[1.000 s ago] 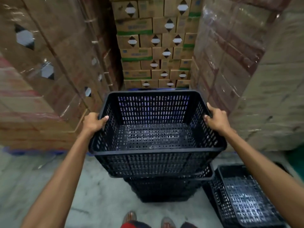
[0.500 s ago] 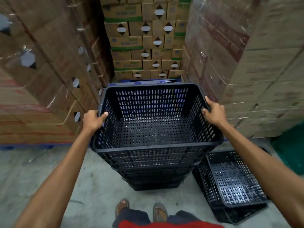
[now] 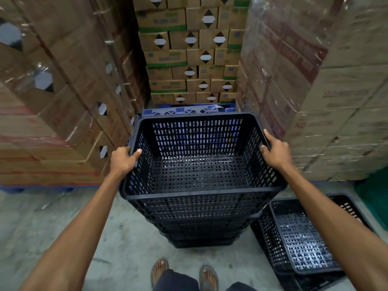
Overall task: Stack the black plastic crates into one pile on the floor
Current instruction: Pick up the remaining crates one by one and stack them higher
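the top black plastic crate [image 3: 201, 191] sits nested on the pile of black crates [image 3: 201, 227], which stands on the concrete floor [image 3: 63, 227] in the middle of the view, just ahead of the person's sandalled feet [image 3: 159, 271] at 6 o'clock. the top crate looks level and empty, its perforated bottom bare. whether it is fully seated in the crate below cannot be told.

the left hand [image 3: 122, 159] grips the top crate's rim at 9 o'clock, thumb hooked over to the inside and fingers curled round the outer lip. the right hand [image 3: 276, 152] grips the opposite rim at 3 o'clock, thumb on the inside, forefinger laid along the rim, the other fingers wrapped on the outside. one arm reaches forward along each side of the pile.

at 4 o'clock from the pile, just beside it on the floor, lie loose black crates [image 3: 304, 238], one nested in another and turned a little out of line with the pile.

at 12 o'clock, behind the pile, a blue plastic pallet [image 3: 189, 111] carries a wall of brown cartons [image 3: 189, 59] with diamond marks and green bands. a shrink-wrapped carton stack [image 3: 52, 91] stands at 10 o'clock and a second wrapped stack [image 3: 315, 80] at 2 o'clock, each near the pile. a green object [image 3: 375, 198] shows at the 3 o'clock edge. what it is cannot be told.
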`<state>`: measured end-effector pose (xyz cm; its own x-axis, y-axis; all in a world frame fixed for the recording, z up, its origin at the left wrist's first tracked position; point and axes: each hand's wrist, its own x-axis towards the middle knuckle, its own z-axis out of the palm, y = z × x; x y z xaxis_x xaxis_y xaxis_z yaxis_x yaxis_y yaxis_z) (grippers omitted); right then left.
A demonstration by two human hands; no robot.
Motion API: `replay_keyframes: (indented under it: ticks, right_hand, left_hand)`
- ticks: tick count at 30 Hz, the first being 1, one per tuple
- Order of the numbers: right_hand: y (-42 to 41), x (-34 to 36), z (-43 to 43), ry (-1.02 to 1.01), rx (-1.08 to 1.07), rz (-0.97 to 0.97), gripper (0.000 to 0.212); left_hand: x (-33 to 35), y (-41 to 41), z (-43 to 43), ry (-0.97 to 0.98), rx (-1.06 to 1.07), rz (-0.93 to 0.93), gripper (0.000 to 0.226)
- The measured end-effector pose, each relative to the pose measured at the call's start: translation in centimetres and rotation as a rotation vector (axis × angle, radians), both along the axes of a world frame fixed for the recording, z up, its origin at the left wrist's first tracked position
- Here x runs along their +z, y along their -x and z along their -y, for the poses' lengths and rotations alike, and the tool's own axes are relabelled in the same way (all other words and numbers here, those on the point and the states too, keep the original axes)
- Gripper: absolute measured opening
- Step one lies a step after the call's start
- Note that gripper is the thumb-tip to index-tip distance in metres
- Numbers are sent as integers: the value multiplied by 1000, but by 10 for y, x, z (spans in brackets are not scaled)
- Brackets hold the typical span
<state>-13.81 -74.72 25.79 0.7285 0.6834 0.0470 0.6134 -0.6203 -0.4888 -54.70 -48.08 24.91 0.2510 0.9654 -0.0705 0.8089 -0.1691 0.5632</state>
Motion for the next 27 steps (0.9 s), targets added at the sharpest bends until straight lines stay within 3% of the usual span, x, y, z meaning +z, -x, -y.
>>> replay_keyframes:
  ticks: [11, 27]
  right_hand:
    - [3, 1, 5, -2, -26, -89, 66]
    - [-1, 1, -6, 87, -45, 54, 61]
  left_hand:
    - [5, -7, 4, -60, -49, -110, 52]
    - [8, -12, 7, -92, -35, -78, 48]
